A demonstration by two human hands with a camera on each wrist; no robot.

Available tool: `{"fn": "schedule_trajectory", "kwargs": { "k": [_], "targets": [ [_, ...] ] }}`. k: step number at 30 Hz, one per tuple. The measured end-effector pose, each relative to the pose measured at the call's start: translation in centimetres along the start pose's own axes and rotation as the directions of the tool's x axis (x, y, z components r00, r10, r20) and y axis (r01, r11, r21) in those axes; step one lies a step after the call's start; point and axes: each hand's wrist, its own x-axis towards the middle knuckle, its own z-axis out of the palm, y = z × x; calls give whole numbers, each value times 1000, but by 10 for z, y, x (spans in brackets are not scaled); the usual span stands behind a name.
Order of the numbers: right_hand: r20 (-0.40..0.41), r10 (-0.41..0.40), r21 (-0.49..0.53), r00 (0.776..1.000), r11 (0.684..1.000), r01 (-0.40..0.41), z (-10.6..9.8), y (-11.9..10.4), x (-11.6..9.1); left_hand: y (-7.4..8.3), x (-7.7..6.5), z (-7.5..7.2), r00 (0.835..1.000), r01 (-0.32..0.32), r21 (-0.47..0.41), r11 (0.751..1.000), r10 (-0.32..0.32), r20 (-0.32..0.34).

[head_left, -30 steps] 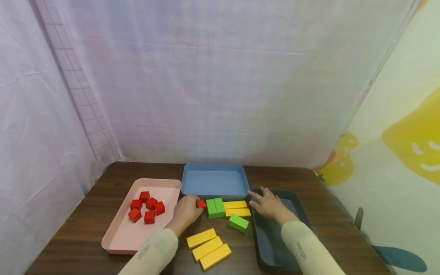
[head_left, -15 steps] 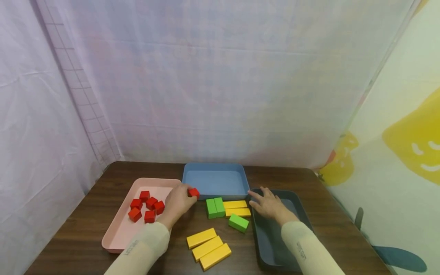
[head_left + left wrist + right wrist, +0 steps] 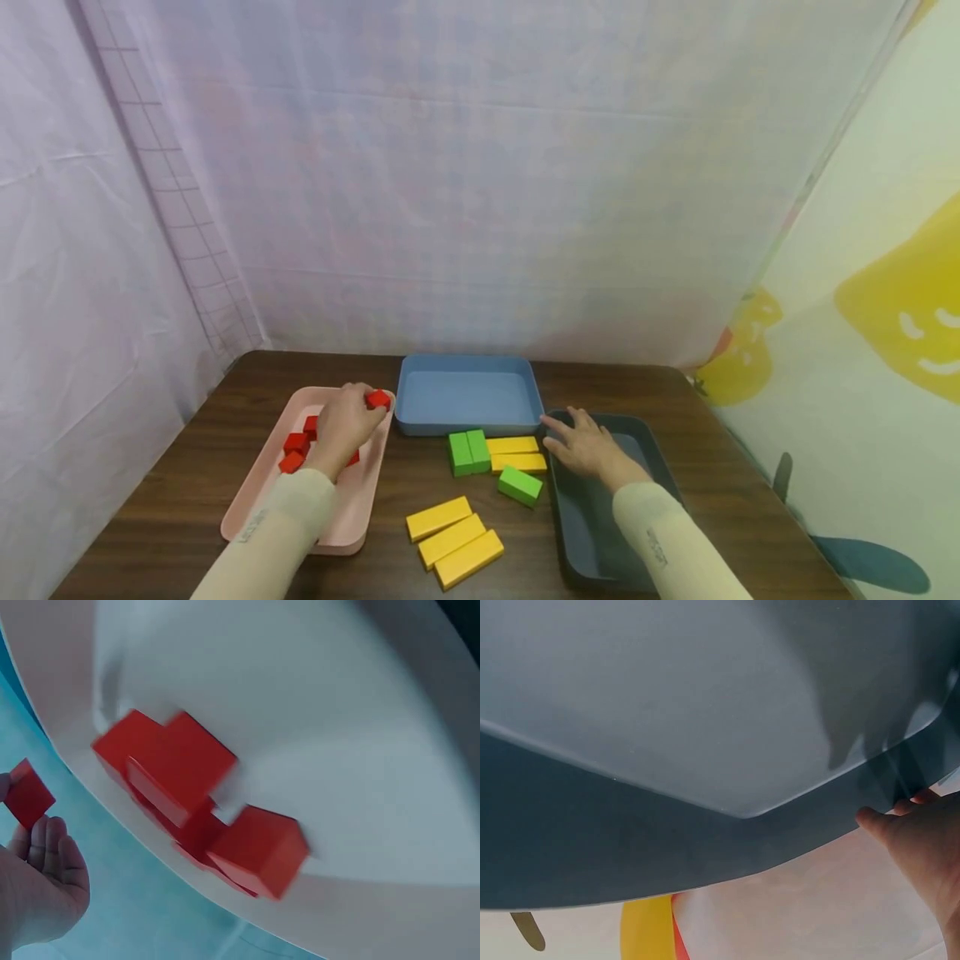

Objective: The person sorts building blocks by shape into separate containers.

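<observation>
Three trays sit on the brown tabletop (image 3: 528, 542). Think of it as a clock, with twelve at the far side. The pink tray (image 3: 360, 500) is at nine o'clock, the blue tray (image 3: 468, 396) is at twelve, and the dark tray (image 3: 592, 525) is at three.

The left hand (image 3: 343, 427) is over the pink tray. It pinches one red block (image 3: 378, 400) between thumb and fingers. That block is held up at the tray's one o'clock corner. The other red blocks (image 3: 297, 442) lie in the pink tray. Most that show are at eight o'clock from the hand, with one at six, and the hand hides the rest. The left wrist view shows them crowded close together.

The right hand (image 3: 588, 450) is at the dark tray's eleven o'clock corner. Its fingers are spread and hold nothing. One fingertip is by the blue tray's four o'clock corner, but I cannot tell if it touches.

In the middle, two green blocks (image 3: 460, 454) lie side by side. Two long yellow blocks (image 3: 517, 463) are just beside them at three o'clock. One more green block (image 3: 520, 486) sits tilted at four. Three more yellow blocks (image 3: 453, 540) lie slanted in a row at six.
</observation>
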Motion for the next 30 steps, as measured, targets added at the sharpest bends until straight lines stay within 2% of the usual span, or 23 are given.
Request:
{"fn": "schedule_trajectory", "kwargs": {
  "k": [5, 7, 10, 14, 22, 30],
  "targets": [
    [-4, -1, 0, 1000, 1000, 1, 0, 0, 0, -14, 0, -6, 999, 49, 17, 999, -49, -17],
    [-4, -1, 1, 1000, 1000, 1, 1, 0, 0, -19, 1, -6, 998, 51, 24, 998, -50, -28],
    [-4, -5, -1, 1000, 1000, 5, 0, 0, -1, -24, 1, -6, 998, 63, -4, 998, -63, -23],
    [-3, -9, 5, 1000, 1000, 9, -2, -2, -1, -27, 0, -6, 995, 96, -40, 995, -96, -5],
    [9, 4, -1, 1000, 1000, -4, -1, -1, -1, -30, -1, -4, 988, 151, -46, 987, -150, 27],
    [4, 3, -7, 1000, 1000, -3, 2, -1, 0, -34, -1, -1, 990, 142, 9, 990, -143, 21]
  ]
}}
